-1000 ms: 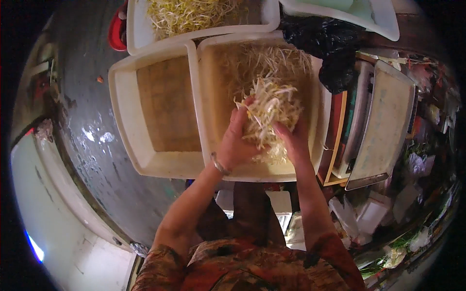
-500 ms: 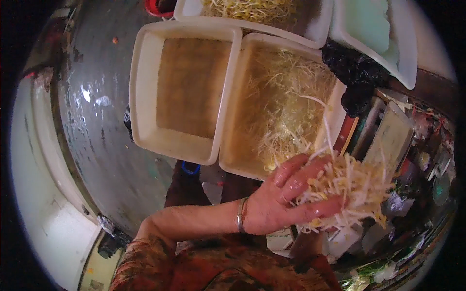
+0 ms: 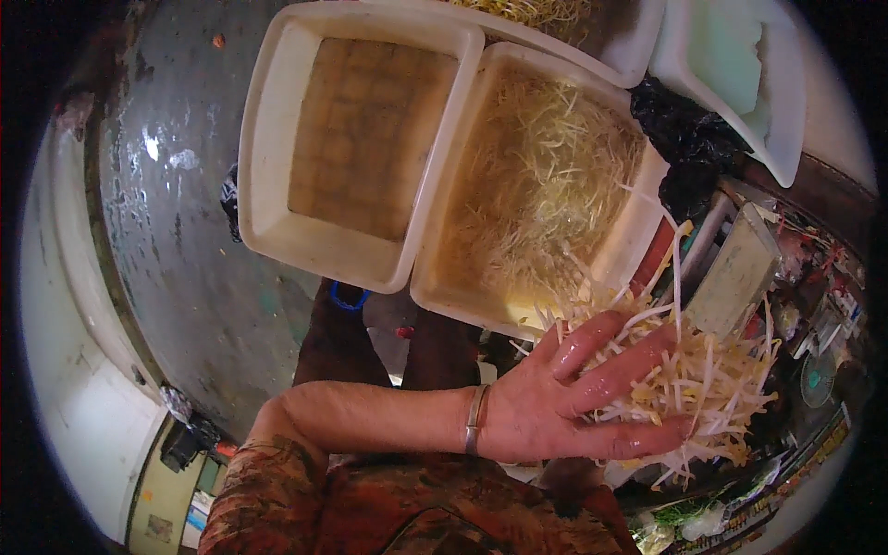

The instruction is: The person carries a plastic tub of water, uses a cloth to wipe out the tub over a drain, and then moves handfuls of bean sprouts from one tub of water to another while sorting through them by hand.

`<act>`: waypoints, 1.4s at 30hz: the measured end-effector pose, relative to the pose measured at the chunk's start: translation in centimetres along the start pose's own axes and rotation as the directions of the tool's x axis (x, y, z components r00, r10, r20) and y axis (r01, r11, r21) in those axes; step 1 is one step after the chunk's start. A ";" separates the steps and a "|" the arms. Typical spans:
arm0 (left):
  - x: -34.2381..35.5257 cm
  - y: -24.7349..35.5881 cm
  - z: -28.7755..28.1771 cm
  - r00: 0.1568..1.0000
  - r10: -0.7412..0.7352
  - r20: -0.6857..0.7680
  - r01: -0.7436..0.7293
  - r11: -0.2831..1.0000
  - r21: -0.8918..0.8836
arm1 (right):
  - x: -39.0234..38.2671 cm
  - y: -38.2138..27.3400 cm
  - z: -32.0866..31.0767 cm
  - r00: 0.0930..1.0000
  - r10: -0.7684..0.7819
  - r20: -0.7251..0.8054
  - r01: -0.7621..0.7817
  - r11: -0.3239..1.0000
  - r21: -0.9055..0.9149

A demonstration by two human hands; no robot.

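My left hand [image 3: 578, 407], wet and with a bracelet at the wrist, is curled over a large clump of bean sprouts [image 3: 712, 388], its fingers spread across the top and gripping it. Long white stems and yellow heads stick out beyond the fingers. Part of my right arm [image 3: 573, 474] shows beneath; the right hand is hidden behind the sprouts and the left hand. Just beyond the clump is a pale plastic tub [image 3: 638, 245] of water with loose sprouts [image 3: 555, 185] floating in it. Some strands of the clump overlap the tub's near right corner.
Left of that tub stands another pale tub [image 3: 268, 199] with a brownish bottom. A container of sprouts [image 3: 527, 11] is behind. At the far right are a white-and-green tray [image 3: 731, 65] and a black plastic bag [image 3: 689, 139]. Clutter [image 3: 823, 305] lines the right side; wet floor [image 3: 185, 203] lies left.
My left hand and the clump of sprouts have shifted right and nearer to me, away from the water tub. The view has shifted slightly too.
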State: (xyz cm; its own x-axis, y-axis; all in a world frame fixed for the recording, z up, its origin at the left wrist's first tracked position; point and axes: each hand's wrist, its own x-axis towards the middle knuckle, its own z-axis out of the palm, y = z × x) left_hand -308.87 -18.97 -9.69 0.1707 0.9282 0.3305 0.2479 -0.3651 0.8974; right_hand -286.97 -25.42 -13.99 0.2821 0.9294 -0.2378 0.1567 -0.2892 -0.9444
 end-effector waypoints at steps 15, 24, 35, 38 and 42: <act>-2.0 -3.9 0.1 0.997 -0.053 0.064 0.059 0.993 -0.098 | 1.0 3.6 1.3 1.000 0.005 -0.017 -0.005 1.000 -0.024; -4.7 -8.3 -4.2 0.902 -0.420 0.098 0.430 0.891 -0.146 | 1.1 2.5 13.7 0.934 0.335 -0.125 -0.276 0.897 0.346; -4.6 -20.5 -19.7 0.729 -0.685 -0.016 0.604 0.654 -0.456 | 6.9 -3.5 32.0 0.752 0.209 0.625 -0.411 0.890 0.197; -8.0 -25.9 -20.3 0.723 -0.690 -0.026 0.652 0.695 -0.304 | 6.3 0.2 31.0 0.835 0.083 0.544 -0.280 0.915 0.290; -9.0 -25.0 -19.2 0.810 -0.575 -0.114 0.586 0.789 0.183 | 8.7 2.6 25.4 0.936 0.016 0.351 0.033 0.991 -0.133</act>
State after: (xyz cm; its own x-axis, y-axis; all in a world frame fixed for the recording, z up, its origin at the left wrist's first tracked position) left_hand -334.94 -16.84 -29.53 -0.1131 0.9701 -0.2145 0.4705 0.2425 0.8484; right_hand -308.17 -12.24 -24.29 -0.0656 0.9461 -0.3172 0.2903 -0.2860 -0.9132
